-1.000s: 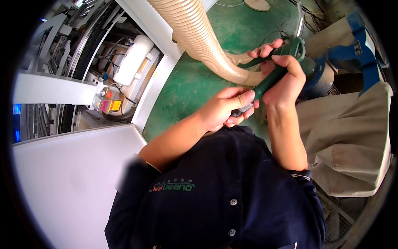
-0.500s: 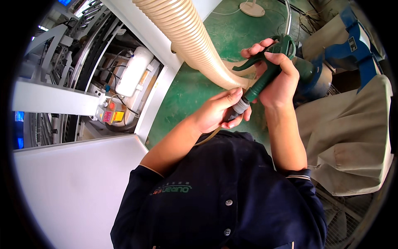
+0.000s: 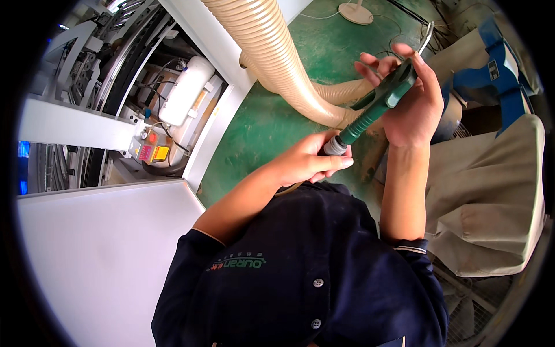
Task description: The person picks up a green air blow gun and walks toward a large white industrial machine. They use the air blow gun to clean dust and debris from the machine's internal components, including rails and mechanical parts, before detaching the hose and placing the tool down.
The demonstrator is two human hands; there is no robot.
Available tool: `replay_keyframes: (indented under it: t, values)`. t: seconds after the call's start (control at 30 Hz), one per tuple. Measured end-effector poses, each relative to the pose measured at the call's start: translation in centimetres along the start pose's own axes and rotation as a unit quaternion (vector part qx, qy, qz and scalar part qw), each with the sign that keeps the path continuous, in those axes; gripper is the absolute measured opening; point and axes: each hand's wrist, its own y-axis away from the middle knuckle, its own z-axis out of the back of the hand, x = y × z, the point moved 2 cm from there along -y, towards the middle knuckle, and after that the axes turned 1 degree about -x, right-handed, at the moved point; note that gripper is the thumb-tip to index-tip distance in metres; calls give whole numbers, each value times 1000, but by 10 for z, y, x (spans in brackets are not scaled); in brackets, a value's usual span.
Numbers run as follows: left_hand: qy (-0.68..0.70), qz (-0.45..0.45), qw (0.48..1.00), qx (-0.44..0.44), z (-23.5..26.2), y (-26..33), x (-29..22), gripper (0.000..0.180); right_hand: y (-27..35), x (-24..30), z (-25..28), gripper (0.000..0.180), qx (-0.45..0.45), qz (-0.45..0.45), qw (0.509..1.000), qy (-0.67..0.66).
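Note:
A green air blow gun (image 3: 365, 122) with a bent metal nozzle (image 3: 426, 38) slants up to the right in front of my body. My left hand (image 3: 315, 161) is closed around the grey hose fitting (image 3: 334, 146) at the lower end of its handle. A thin yellowish hose (image 3: 289, 189) runs out below that hand. My right hand (image 3: 411, 115) is palm up behind the gun's head, its fingers loosened and apart. The gun lies over this palm, with the thumb close beside its head. Part of the trigger is hidden by the gun's body.
A thick ribbed cream duct (image 3: 272, 49) curves down to the green floor (image 3: 243, 139). On the left stands a white machine frame (image 3: 75, 130) with a white cylinder tank (image 3: 186, 89) inside. Blue machinery (image 3: 491, 81) and a beige cloth bag (image 3: 485, 196) are at the right.
The blow gun has turned about its long axis, so its trigger shows less. My right hand has loosened from around it and shifted right. My left thumb has moved down across the fitting.

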Motion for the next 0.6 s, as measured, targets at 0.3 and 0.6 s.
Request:
replay_keyframes:
  t: [0.3, 0.6]
  values:
    - [-126, -25, 985, -112, -14, -2, 1, 27, 16, 4, -31, 16, -78, 139, 981, 109]
    - [-224, -109, 951, -182, -19, 8, -7, 21, 32, 3, -27, 15, -54, 196, 977, 65]
